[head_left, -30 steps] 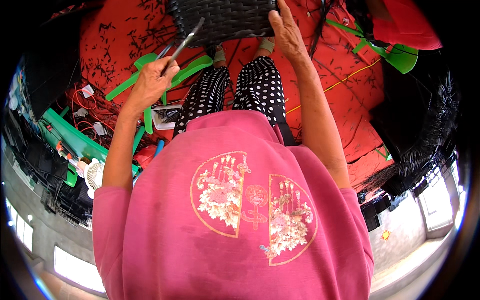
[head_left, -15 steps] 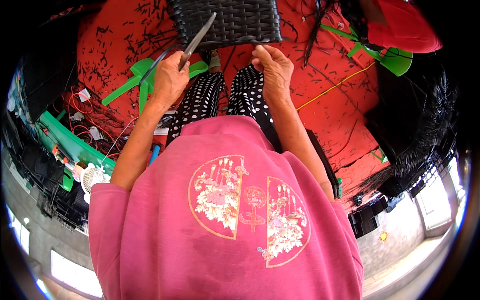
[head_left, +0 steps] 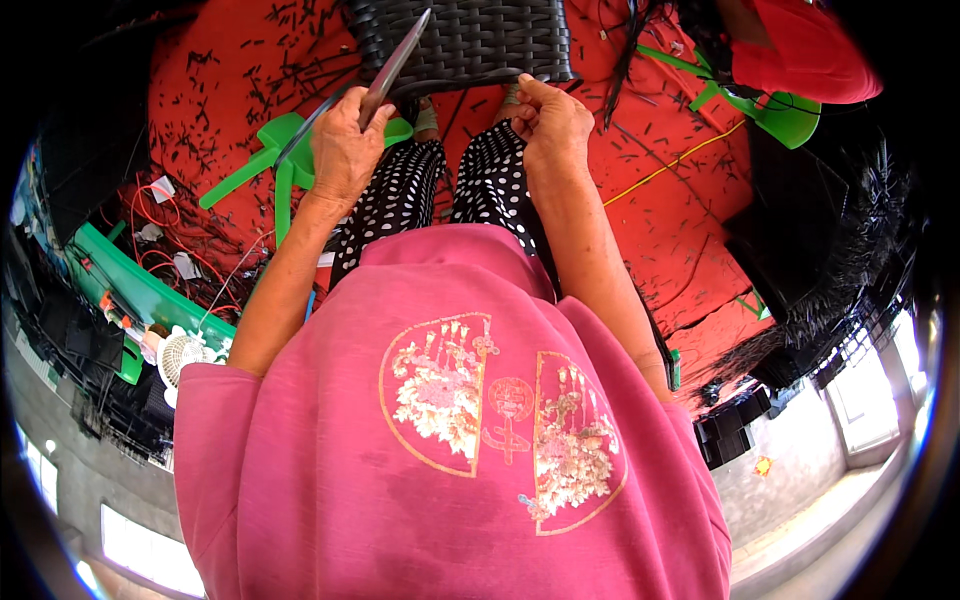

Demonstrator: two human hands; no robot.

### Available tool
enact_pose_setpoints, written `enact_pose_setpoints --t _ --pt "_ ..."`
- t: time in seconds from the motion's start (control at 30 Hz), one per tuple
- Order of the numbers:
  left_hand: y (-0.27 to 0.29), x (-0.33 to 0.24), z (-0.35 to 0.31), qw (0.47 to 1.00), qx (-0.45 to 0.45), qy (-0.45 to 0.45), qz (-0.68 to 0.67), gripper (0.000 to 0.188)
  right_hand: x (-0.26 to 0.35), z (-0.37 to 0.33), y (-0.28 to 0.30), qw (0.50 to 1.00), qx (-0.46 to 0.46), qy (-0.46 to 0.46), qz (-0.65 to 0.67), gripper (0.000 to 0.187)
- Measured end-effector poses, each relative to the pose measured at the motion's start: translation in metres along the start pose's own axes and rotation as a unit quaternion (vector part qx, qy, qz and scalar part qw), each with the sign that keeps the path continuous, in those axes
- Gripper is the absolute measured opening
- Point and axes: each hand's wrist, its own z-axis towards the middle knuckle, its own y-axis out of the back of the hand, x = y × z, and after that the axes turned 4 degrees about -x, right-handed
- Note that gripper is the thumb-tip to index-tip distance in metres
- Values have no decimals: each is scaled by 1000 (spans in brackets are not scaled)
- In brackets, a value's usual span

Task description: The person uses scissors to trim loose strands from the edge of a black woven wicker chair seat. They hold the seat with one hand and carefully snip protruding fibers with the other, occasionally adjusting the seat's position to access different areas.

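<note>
A black woven panel of flat plastic strips (head_left: 465, 38) stands in front of me at the top of the view. My left hand (head_left: 347, 150) is closed around a tool with a long, pointed metal blade (head_left: 398, 62). Its tip points up and away, over the panel's left part; the grip is hidden in my fist. A thin dark strip runs down-left beside this hand. My right hand (head_left: 556, 125) is closed in a pinch, thumb and forefinger meeting at the panel's near edge. Whatever sits between those fingertips is too small to make out.
Red floor covering (head_left: 665, 240) lies below, strewn with short black offcuts. A green plastic piece with legs (head_left: 285, 145) stands left of my legs. At upper right is another person's red garment (head_left: 805, 50) beside a green seat (head_left: 790, 118). A white fan (head_left: 183, 352) stands at left.
The woven panel appears slightly higher and further right in view. My left hand and the blade have shifted slightly up; my right hand's fingertips have come up to the panel's edge.
</note>
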Motion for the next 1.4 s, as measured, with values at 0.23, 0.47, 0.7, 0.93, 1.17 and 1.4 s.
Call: enact_pose_setpoints --t 0.23,0.47,0.7,0.93,1.17,1.4 --pt "24 -10 1 991 127 -29 -21 8 1 -4 -7 999 -47 2 22 8" --pt "45 -45 0 837 315 297 -335 4 -27 6 -2 966 84 -63 234 7" --pt "28 -13 16 928 205 229 -210 15 -31 1 -6 913 140 -141 357 11" --pt "43 -15 26 908 266 227 -228 13 -26 22 11 983 90 -31 158 14" --pt "48 -8 24 897 283 261 -219 13 -34 15 7 983 143 97 55 31" --pt "53 -9 22 882 305 273 -232 15 -39 19 1 978 109 176 3 34"
